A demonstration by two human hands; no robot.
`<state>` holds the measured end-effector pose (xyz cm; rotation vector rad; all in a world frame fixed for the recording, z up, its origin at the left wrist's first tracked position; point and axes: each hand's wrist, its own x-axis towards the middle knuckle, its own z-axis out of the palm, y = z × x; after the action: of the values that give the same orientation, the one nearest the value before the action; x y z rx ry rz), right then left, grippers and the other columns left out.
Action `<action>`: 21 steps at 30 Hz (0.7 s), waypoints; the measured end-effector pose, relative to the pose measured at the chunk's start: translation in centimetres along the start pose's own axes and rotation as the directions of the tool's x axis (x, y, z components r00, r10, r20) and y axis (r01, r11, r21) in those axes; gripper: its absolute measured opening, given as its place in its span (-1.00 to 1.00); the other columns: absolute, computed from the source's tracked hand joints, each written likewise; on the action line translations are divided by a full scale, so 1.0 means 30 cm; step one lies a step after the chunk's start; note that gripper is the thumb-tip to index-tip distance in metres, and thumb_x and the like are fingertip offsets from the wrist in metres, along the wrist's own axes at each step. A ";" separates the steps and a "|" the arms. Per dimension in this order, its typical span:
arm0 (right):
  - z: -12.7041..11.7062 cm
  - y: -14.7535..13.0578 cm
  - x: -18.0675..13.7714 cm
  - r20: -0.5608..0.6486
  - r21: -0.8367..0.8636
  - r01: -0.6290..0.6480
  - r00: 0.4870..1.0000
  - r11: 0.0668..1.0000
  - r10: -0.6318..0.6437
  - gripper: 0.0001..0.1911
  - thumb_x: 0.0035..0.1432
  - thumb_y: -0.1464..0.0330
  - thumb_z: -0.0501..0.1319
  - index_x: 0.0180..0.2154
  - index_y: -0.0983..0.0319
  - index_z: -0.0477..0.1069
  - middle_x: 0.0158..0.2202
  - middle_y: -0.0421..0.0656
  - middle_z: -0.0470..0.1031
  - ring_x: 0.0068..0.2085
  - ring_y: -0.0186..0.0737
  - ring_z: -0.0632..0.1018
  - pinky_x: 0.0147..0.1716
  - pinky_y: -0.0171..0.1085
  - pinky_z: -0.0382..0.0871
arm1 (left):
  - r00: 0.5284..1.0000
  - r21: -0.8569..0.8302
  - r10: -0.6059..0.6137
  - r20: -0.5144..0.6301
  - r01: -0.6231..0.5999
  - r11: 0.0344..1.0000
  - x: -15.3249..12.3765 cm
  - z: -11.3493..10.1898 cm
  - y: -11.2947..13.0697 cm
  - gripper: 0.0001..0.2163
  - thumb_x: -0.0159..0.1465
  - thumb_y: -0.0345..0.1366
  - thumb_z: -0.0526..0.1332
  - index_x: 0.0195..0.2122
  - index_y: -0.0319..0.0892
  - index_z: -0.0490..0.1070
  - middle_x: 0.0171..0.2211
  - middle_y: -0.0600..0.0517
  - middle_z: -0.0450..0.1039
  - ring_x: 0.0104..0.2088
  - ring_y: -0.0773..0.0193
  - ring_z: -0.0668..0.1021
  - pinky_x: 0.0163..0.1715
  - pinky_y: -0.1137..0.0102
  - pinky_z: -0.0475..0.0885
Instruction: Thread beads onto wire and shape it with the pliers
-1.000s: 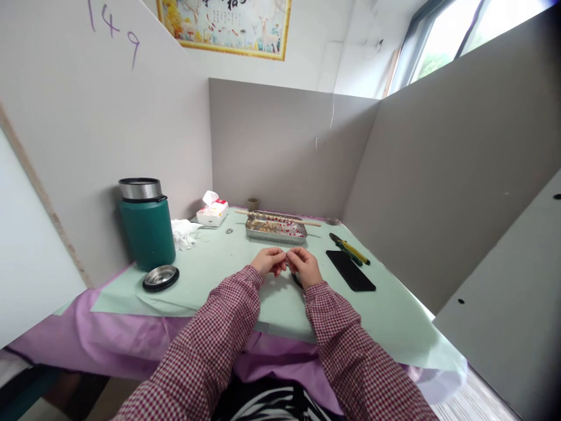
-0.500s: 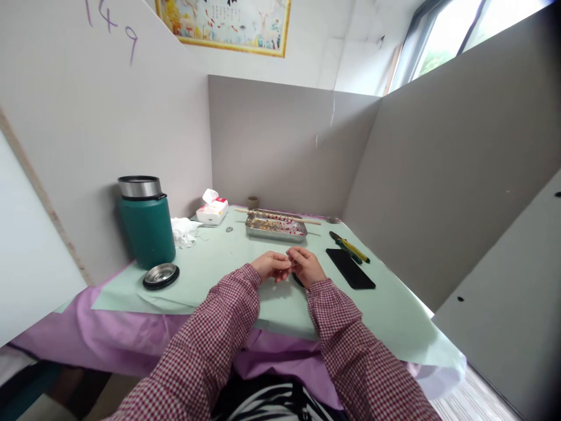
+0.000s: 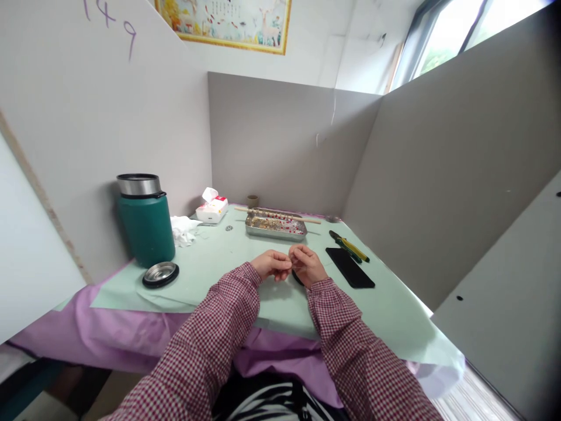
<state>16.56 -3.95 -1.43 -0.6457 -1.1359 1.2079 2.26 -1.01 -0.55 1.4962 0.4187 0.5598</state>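
Observation:
My left hand and my right hand meet above the front middle of the table, fingertips close together. Both are pinched closed; whatever lies between the fingers is too small to make out. Under my right hand a dark round object shows only in part. Beyond the hands stands a metal tray with small red and gold beads in it. A wooden stick wound with a beaded strand rests across the tray.
To the right lie a black phone-like slab and yellow-green pliers. On the left are a green flask, its lid, crumpled tissue and a tissue pack. A tape roll stands at the back. Grey partitions enclose the table.
The right fingertips have shifted up slightly and the gap between the two hands looks a little different. The left hand stays nearly in place. Nothing on the table has moved.

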 end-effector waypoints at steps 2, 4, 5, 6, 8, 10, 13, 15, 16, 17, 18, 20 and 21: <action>-0.003 0.001 0.003 0.011 0.024 0.009 1.000 1.000 -0.009 -0.78 -0.15 0.21 0.27 -0.52 0.22 0.32 -0.61 -0.28 0.21 -0.59 -0.41 0.22 -0.62 -0.37 0.12 | 0.999 -0.005 0.032 -0.006 -0.032 0.999 0.001 0.002 0.000 -0.73 -0.01 -0.16 0.24 -0.57 -0.31 0.36 -0.71 0.04 0.34 -0.74 0.47 0.31 -0.71 0.52 0.16; -0.006 0.003 0.008 0.007 0.031 0.004 1.000 1.000 -0.005 -0.79 -0.13 0.21 0.26 -0.50 0.21 0.35 -0.61 -0.28 0.23 -0.59 -0.41 0.24 -0.62 -0.36 0.14 | 0.998 -0.009 0.053 -0.036 -0.054 0.999 0.004 0.002 -0.002 -0.74 0.00 -0.16 0.24 -0.56 -0.31 0.36 -0.70 0.04 0.34 -0.74 0.47 0.32 -0.71 0.52 0.16; -0.006 0.005 0.010 -0.001 0.025 0.000 1.000 1.000 0.000 -0.79 -0.12 0.21 0.25 -0.46 0.21 0.37 -0.60 -0.28 0.24 -0.59 -0.41 0.25 -0.61 -0.35 0.16 | 0.995 -0.010 0.063 -0.075 -0.064 0.998 0.008 0.001 -0.003 -0.73 0.00 -0.15 0.24 -0.56 -0.31 0.35 -0.69 0.04 0.35 -0.74 0.48 0.32 -0.71 0.52 0.16; -0.006 0.007 0.012 -0.011 0.012 -0.007 1.000 1.000 0.007 -0.78 -0.12 0.22 0.25 -0.41 0.21 0.40 -0.60 -0.27 0.26 -0.58 -0.40 0.27 -0.60 -0.35 0.17 | 0.989 -0.014 0.075 -0.130 -0.077 0.997 0.012 -0.002 -0.005 -0.73 0.00 -0.15 0.24 -0.55 -0.31 0.35 -0.68 0.04 0.35 -0.74 0.48 0.32 -0.71 0.52 0.16; -0.006 0.015 0.015 -0.021 -0.029 -0.024 1.000 0.999 0.023 -0.71 -0.15 0.25 0.28 -0.31 0.22 0.42 -0.56 -0.25 0.32 -0.56 -0.40 0.30 -0.60 -0.36 0.17 | 0.959 -0.031 0.097 -0.265 -0.109 0.993 0.022 -0.011 -0.012 -0.73 0.00 -0.14 0.23 -0.52 -0.31 0.34 -0.67 0.06 0.34 -0.74 0.49 0.31 -0.71 0.52 0.17; -0.005 0.026 0.018 -0.025 -0.100 -0.029 0.999 0.995 0.027 -0.63 -0.20 0.27 0.30 -0.26 0.22 0.43 -0.51 -0.24 0.37 -0.57 -0.42 0.30 -0.61 -0.37 0.15 | 0.918 -0.046 0.103 -0.384 -0.131 0.990 0.031 -0.021 -0.019 -0.74 0.00 -0.14 0.23 -0.52 -0.29 0.33 -0.67 0.08 0.32 -0.74 0.49 0.30 -0.72 0.52 0.17; -0.007 0.044 0.023 -0.064 -0.232 0.006 0.998 0.973 -0.022 -0.67 -0.18 0.25 0.29 -0.29 0.23 0.44 -0.55 -0.25 0.38 -0.62 -0.45 0.25 -0.64 -0.38 0.12 | 0.890 -0.008 0.091 -0.447 -0.106 0.994 0.038 -0.029 -0.027 -0.76 0.02 -0.16 0.21 -0.55 -0.28 0.32 -0.68 0.10 0.31 -0.75 0.50 0.29 -0.73 0.52 0.16; -0.011 0.051 0.025 -0.105 -0.293 0.034 0.992 0.955 -0.067 -0.72 -0.14 0.22 0.26 -0.35 0.24 0.44 -0.63 -0.28 0.35 -0.65 -0.44 0.23 -0.66 -0.38 0.09 | 0.892 0.045 0.084 -0.445 -0.071 0.996 0.037 -0.027 -0.028 -0.77 0.03 -0.17 0.21 -0.54 -0.29 0.34 -0.68 0.09 0.31 -0.76 0.50 0.29 -0.73 0.52 0.14; -0.014 0.052 0.026 -0.128 -0.315 0.045 0.988 0.948 -0.089 -0.74 -0.12 0.21 0.25 -0.39 0.24 0.43 -0.66 -0.29 0.33 -0.66 -0.44 0.23 -0.67 -0.38 0.08 | 0.894 0.065 0.078 -0.441 -0.055 0.996 0.037 -0.024 -0.027 -0.77 0.03 -0.18 0.20 -0.53 -0.29 0.35 -0.68 0.09 0.31 -0.76 0.49 0.29 -0.73 0.52 0.14; -0.016 0.052 0.027 -0.151 -0.329 0.053 0.983 0.943 -0.108 -0.75 -0.12 0.21 0.25 -0.42 0.25 0.42 -0.69 -0.30 0.30 -0.67 -0.44 0.22 -0.67 -0.38 0.07 | 0.897 0.076 0.071 -0.435 -0.042 0.996 0.035 -0.022 -0.026 -0.77 0.03 -0.17 0.20 -0.52 -0.30 0.37 -0.69 0.09 0.31 -0.76 0.49 0.30 -0.73 0.52 0.14; -0.019 0.052 0.027 -0.169 -0.337 0.056 0.978 0.940 -0.119 -0.76 -0.12 0.20 0.25 -0.44 0.25 0.41 -0.71 -0.31 0.28 -0.67 -0.44 0.22 -0.68 -0.38 0.07 | 0.903 0.079 0.067 -0.423 -0.036 0.996 0.034 -0.020 -0.024 -0.76 0.03 -0.17 0.20 -0.50 -0.30 0.38 -0.68 0.09 0.32 -0.76 0.49 0.30 -0.73 0.52 0.14; -0.022 0.049 0.028 -0.188 -0.337 0.053 0.975 0.940 -0.122 -0.75 -0.11 0.18 0.24 -0.47 0.25 0.40 -0.73 -0.31 0.25 -0.68 -0.44 0.21 -0.68 -0.39 0.07 | 0.920 0.074 0.068 -0.387 -0.042 0.996 0.033 -0.017 -0.022 -0.75 0.02 -0.16 0.21 -0.49 -0.31 0.38 -0.67 0.08 0.33 -0.76 0.48 0.31 -0.72 0.52 0.16; -0.023 0.048 0.028 -0.185 -0.329 0.049 0.976 0.943 -0.115 -0.74 -0.11 0.17 0.24 -0.47 0.25 0.40 -0.72 -0.31 0.26 -0.68 -0.44 0.21 -0.68 -0.38 0.07 | 0.928 0.070 0.070 -0.366 -0.048 0.996 0.032 -0.017 -0.021 -0.75 0.01 -0.16 0.21 -0.48 -0.31 0.38 -0.67 0.08 0.34 -0.75 0.48 0.32 -0.71 0.52 0.17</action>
<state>16.60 -2.63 -2.68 -0.9389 -1.1857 0.8681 2.79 -0.02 -1.13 1.4647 0.6886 0.8898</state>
